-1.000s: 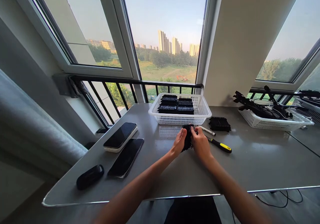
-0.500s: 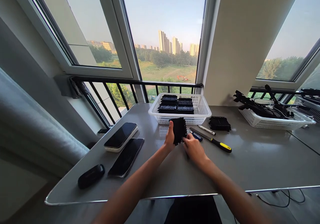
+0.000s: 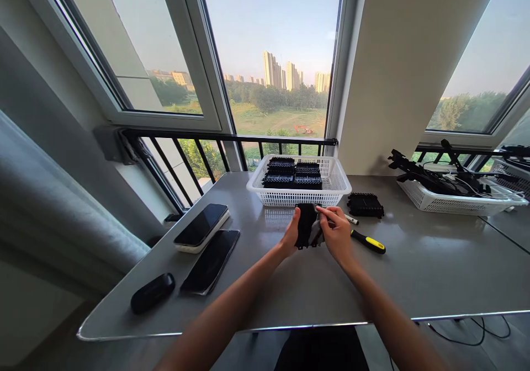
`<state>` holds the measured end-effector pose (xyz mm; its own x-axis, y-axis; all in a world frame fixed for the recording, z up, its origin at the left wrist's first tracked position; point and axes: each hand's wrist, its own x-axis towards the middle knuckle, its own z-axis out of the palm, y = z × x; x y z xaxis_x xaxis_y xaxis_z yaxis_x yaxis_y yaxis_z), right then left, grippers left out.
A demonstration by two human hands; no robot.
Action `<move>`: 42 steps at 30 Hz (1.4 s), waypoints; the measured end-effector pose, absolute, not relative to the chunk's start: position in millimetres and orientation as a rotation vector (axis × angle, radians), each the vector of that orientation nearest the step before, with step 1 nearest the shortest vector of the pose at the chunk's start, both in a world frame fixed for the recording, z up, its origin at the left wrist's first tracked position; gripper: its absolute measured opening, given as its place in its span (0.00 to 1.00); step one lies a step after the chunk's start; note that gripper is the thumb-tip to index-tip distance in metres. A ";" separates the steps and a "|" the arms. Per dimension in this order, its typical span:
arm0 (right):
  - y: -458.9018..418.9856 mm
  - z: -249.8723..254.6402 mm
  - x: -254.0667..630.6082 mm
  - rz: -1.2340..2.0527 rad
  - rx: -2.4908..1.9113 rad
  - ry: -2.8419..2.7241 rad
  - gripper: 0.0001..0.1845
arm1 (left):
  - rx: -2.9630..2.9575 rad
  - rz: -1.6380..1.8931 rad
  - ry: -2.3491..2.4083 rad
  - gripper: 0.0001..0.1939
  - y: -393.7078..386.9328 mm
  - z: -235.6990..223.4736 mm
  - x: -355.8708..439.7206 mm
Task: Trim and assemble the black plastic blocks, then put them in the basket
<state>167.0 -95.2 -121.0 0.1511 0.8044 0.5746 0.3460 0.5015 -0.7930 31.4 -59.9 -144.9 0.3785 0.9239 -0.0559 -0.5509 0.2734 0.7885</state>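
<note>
My left hand [image 3: 292, 232] is closed around the left edge of a black plastic block with toothed edges [image 3: 305, 224], held upright just above the table in front of the basket. At the block's upper right edge, the fingertips of my right hand [image 3: 336, 232] are pinched together. A grey patch shows on the block's lower right, beside the right fingers; I cannot tell if it is a separate piece. Behind my right hand lie a yellow-and-black handled tool [image 3: 369, 242] and a white pen [image 3: 351, 220], both partly covered.
A white plastic basket [image 3: 298, 199] holds several similar black blocks. Another black block [image 3: 365, 205] lies to its right. Farther right stands a white basket [image 3: 451, 202] of black parts and cables. Two phones [image 3: 211, 260] [image 3: 203, 222] and a black case [image 3: 153, 293] lie at left.
The block has moved slightly right and nearer to me, and it has turned. My right hand has gone from its lower edge up to its upper right edge.
</note>
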 end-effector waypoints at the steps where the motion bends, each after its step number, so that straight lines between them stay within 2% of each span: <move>1: -94.9 -122.9 166.7 0.399 -1.087 -1.490 0.18 | 0.779 1.072 0.592 0.32 -61.3 -147.4 34.0; 7: -92.1 -131.4 164.8 0.165 -1.251 -1.748 0.22 | 0.828 1.198 0.606 0.29 -63.9 -156.9 42.8; 13: -98.6 -129.4 158.5 0.169 -1.408 -1.947 0.23 | 0.763 1.229 0.693 0.32 -60.9 -148.4 38.2; 19: -104.0 -131.9 149.9 0.237 -1.299 -2.154 0.19 | 0.633 1.244 0.755 0.36 -52.6 -131.0 19.2; 26: -101.9 -124.0 156.8 0.328 -1.245 -1.891 0.12 | 0.630 1.129 0.648 0.36 -58.5 -128.1 26.9; 30: -100.8 -126.6 157.5 0.263 -1.227 -1.810 0.14 | 0.626 1.121 0.644 0.36 -60.5 -127.5 28.3; 42: -111.5 -121.6 146.7 0.094 -1.535 -2.156 0.22 | 0.592 1.209 0.669 0.36 -53.9 -130.6 23.1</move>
<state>146.7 -111.5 -121.6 -0.2485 0.9044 0.3468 0.8706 0.3655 -0.3293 23.1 -53.9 -130.6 0.2124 0.9658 -0.1489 -0.6387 0.2525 0.7268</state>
